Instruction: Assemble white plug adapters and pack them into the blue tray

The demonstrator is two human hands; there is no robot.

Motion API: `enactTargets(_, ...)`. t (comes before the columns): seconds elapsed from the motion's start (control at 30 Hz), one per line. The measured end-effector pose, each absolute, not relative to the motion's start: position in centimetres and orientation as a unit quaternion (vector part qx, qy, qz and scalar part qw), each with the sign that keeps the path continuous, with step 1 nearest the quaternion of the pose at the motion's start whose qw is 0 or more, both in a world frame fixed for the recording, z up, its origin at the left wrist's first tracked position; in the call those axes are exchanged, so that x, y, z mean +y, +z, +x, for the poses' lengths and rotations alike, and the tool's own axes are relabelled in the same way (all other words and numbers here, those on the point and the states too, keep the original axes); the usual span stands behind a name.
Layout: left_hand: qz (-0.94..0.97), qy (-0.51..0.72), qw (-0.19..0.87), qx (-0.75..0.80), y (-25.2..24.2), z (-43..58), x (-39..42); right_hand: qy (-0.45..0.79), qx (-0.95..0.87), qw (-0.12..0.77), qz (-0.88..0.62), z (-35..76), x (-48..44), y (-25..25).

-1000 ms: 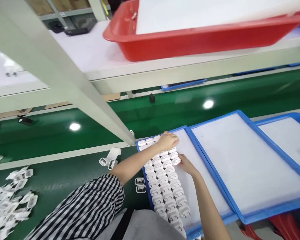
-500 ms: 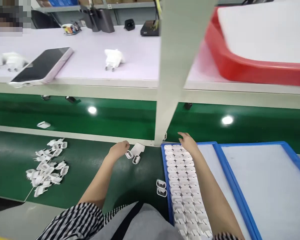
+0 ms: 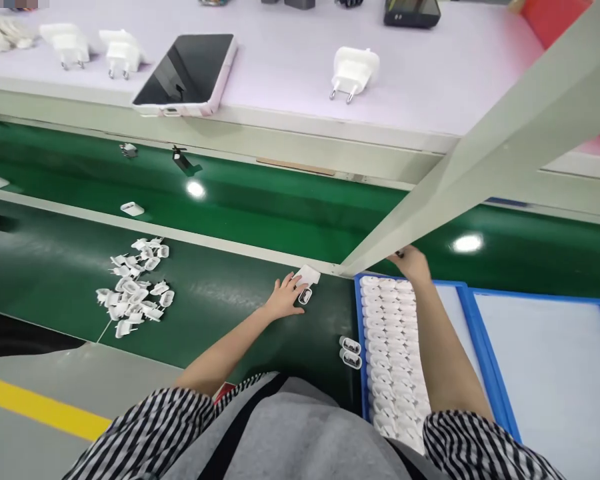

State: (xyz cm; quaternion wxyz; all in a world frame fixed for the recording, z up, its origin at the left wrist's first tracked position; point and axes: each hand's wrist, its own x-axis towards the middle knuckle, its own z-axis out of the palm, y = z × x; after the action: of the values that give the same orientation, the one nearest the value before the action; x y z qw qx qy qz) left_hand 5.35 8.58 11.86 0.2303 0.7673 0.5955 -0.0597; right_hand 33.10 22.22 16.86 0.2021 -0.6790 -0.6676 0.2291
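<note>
My left hand (image 3: 284, 299) lies over the green bench with its fingers spread. Its fingertips reach a white block-shaped piece (image 3: 309, 274) and an open-ended white charger housing (image 3: 305, 295). Beside the grey post, my right hand (image 3: 413, 265) has its fingers bent around a small part with a dark spot, probably a charger housing (image 3: 400, 253), mostly hidden. Under my right forearm, a blue-rimmed tray (image 3: 359, 320) holds rows of white charger housings (image 3: 387, 347). Two more open housings (image 3: 351, 352) lie just left of that tray.
A loose pile of white plug parts (image 3: 133, 293) lies left on the bench. The slanting grey post (image 3: 460, 180) stands close to my right hand. A second blue-rimmed tray (image 3: 555, 347) is at right. On the shelf above are a phone (image 3: 187, 70) and white plugs (image 3: 355, 70).
The view has swung and tilted downward. My left hand has gone from closed fingers to spread ones over the white pieces. My right hand has reached in beside the post and closed its fingers.
</note>
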Motion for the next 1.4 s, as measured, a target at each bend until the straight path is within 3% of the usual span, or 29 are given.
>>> enactTargets(0.1,0.769,-0.065,0.238,0.589,11.1,6.2,9.3,0.203,-0.638,0.209,-0.712,33.9,16.4,19.5)
enactTargets(0.17,0.759,-0.072,0.24,0.601,10.7,6.6,9.2,0.27,-0.651,0.199,-0.681,32.3,11.3,19.5)
enactTargets(0.27,0.749,-0.079,0.239,0.613,10.5,6.8,8.1,0.375,-0.676,0.139,-0.619,27.6,4.7,16.7)
enactTargets(0.4,0.737,-0.088,0.245,0.624,10.4,5.8,5.0,0.389,-0.693,0.099,-0.599,21.6,0.5,11.4)
enactTargets(0.57,0.704,-0.067,0.245,0.663,9.8,4.9,0.8,0.393,-0.724,0.08,-0.562,18.3,0.3,8.1)
enactTargets(0.77,0.664,0.063,0.228,0.709,9.5,1.8,-1.8,0.405,-0.76,0.078,-0.502,16.5,0.6,7.3)
enactTargets(0.9,0.393,0.118,0.097,0.907,11.0,-7.3,-3.7,0.419,-0.735,0.093,-0.525,16.7,1.0,7.3)
enactTargets(1.0,0.272,0.121,0.06,0.953,12.0,-15.0,-4.6,0.436,-0.703,0.11,-0.551,17.2,1.4,7.9)
enactTargets(1.2,0.299,0.119,0.12,0.939,11.7,-21.1,-2.4,0.457,-0.65,0.145,-0.59,15.9,1.9,10.6)
enactTargets(1.4,0.469,0.169,0.178,0.849,11.5,-10.7,-2.3,0.582,-0.542,0.194,-0.574,12.4,2.5,12.3)
